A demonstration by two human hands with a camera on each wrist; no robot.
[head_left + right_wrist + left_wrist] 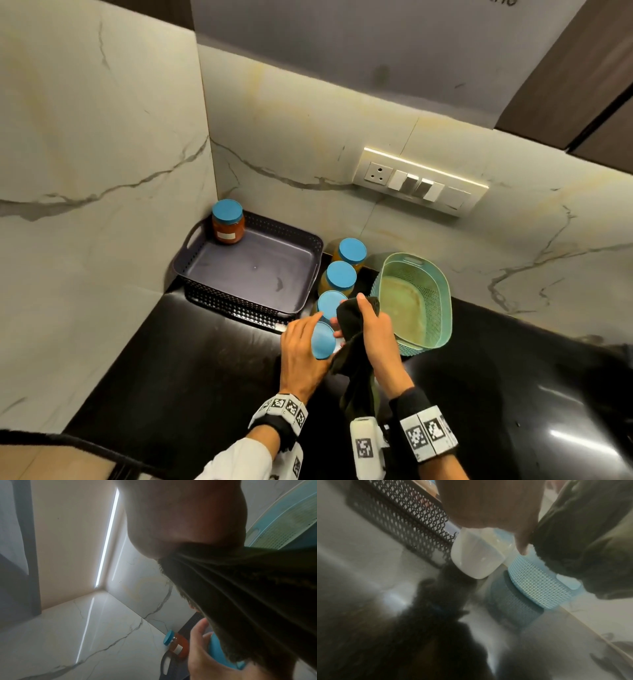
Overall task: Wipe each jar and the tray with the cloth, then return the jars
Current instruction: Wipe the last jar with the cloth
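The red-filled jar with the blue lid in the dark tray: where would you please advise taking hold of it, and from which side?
Grip the red-filled glass jar round its blue lid, coming from above. It stands upright in the far left corner of the dark perforated tray, hard by the marble walls, so side access looks cramped and only the top is open.

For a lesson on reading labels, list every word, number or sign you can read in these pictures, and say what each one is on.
None can be read.
Red jar in the dark tray: a pale label, too small to read.
Cupboard panel at the top edge: dark letters cut off, unreadable.
Wrist bands: black-and-white square codes, not words.
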